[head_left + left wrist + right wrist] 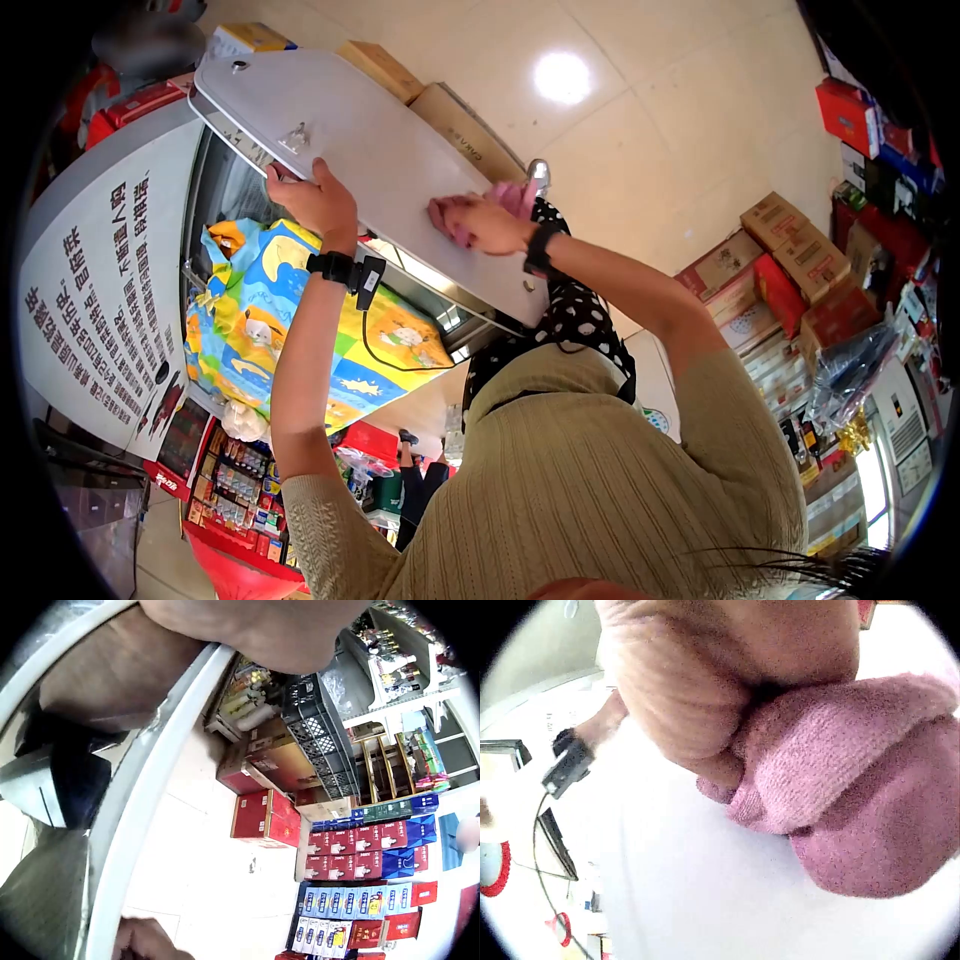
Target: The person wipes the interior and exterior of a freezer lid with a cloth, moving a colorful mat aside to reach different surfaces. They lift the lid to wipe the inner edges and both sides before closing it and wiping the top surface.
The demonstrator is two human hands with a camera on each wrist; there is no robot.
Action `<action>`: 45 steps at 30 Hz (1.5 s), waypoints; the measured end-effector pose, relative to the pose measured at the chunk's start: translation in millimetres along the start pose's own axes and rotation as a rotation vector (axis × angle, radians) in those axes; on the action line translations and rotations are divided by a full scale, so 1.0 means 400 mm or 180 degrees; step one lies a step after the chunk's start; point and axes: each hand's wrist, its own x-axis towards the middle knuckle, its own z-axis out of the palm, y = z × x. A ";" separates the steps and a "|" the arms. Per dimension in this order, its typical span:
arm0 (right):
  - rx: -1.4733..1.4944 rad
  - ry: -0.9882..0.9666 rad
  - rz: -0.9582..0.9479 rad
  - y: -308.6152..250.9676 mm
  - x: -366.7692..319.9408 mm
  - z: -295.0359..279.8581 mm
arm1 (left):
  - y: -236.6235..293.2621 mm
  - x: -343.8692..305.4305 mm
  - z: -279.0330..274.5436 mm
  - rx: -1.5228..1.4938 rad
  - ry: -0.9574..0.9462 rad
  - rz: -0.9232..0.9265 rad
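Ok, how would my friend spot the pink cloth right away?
Find the big pale panel slanting across the head view. On its surface, look for the right hand. Bunched in that hand is the pink cloth, fuzzy and folded, unlike the smooth panel beneath it.

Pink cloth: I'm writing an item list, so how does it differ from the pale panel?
The pink cloth looks fuzzy; the panel looks smooth. The cloth is small, the panel far larger. The cloth is bunched in the right hand; the panel looks stiff, its edge gripped by the left hand.
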 end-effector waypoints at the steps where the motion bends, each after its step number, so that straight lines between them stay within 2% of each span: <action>1: 0.0190 0.0120 -0.0170 -0.017 -0.035 0.003 | -0.013 0.002 0.002 -0.0004 0.0001 -0.0007; 2: 0.0188 0.0119 -0.0166 -0.028 -0.062 0.001 | -0.027 0.008 0.006 0.0104 0.0013 0.0099; 4: 0.0509 -0.0442 0.0241 -0.064 -0.106 -0.014 | -0.037 0.000 0.009 0.0226 -0.0016 0.0167; 7: 0.0393 -0.0299 0.0104 -0.051 -0.073 -0.007 | -0.032 0.003 0.007 0.0025 -0.0032 0.0115; 10: 0.0286 -0.0171 0.0032 0.021 0.014 0.002 | -0.028 0.004 0.006 0.0129 0.0000 0.0144; 13: 0.0125 -0.0307 0.0306 0.048 0.088 0.005 | -0.020 0.003 0.003 0.0064 -0.0058 0.0078; 16: 0.0018 -0.0014 0.0322 0.017 0.116 -0.002 | -0.027 0.007 0.005 0.0369 0.0062 0.0324; 18: 0.0441 0.0295 -0.0178 -0.065 0.085 -0.024 | -0.034 0.002 0.005 0.0337 0.0027 0.0243; 20: 0.0541 0.0132 -0.0047 -0.161 0.059 -0.056 | -0.025 0.003 0.006 0.0308 0.0016 0.0188; 22: 0.0508 0.0642 -0.0612 -0.214 0.026 -0.047 | -0.012 0.001 0.002 -0.0193 0.0009 -0.0010; 23: 0.0552 0.0531 -0.0422 -0.228 -0.004 -0.049 | -0.010 0.006 0.001 -0.0199 0.0029 0.0017; 26: 0.0146 0.0525 -0.0416 -0.206 -0.152 -0.009 | -0.023 0.009 0.007 -0.0239 0.0086 0.0092; 28: 0.0104 0.0134 -0.0322 -0.196 -0.274 0.002 | -0.020 0.009 0.008 -0.0243 0.0114 0.0006; 31: 0.0355 0.0487 -0.0281 -0.200 -0.334 0.055 | -0.027 0.008 0.013 -0.0216 0.0158 0.0010; 34: 0.0255 0.0685 -0.0257 -0.216 -0.225 0.057 | -0.045 0.013 0.021 -0.0294 0.0211 0.0225; 36: 0.0349 0.1214 -0.0672 -0.214 -0.102 0.024 | -0.022 0.011 0.010 -0.0166 0.0207 0.0173; 40: 0.0207 0.0886 -0.0694 -0.186 0.023 -0.035 | -0.030 0.020 0.014 -0.0125 0.0192 -0.0043; 42: 0.0201 0.0854 -0.0662 -0.183 -0.007 -0.033 | -0.018 0.017 0.015 -0.0165 0.0163 0.0061; 44: 0.0295 0.0793 -0.0692 -0.191 -0.091 0.002 | 0.014 0.004 -0.001 -0.0269 0.0129 -0.0234; 45: 0.0370 0.0779 -0.0495 -0.196 -0.158 0.023 | 0.012 0.008 0.000 -0.0078 0.0126 -0.0301</action>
